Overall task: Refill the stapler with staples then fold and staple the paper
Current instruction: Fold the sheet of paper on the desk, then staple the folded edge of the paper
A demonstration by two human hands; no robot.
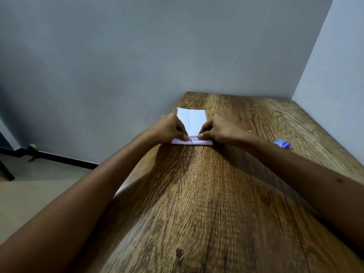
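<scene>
1. Two arms come in from the bottom corners of the head view — both bare along all the length that shows, with no sleeve edge or cuff anywhere.
2. The left hand (169,128) wears no glove, and no ring shows on the fingers that can be seen.
3. The right hand (218,128) is likewise ungloved, its nails short and plain where the thumb tip shows.
4. Neither wrist carries a watch, strap or bracelet.
5. The right forearm bears one small dark mark — a round spot on its upper side, roughly midway along the visible part.
6. The forearms are slender and smooth; the nearest parts are blurred.
</scene>
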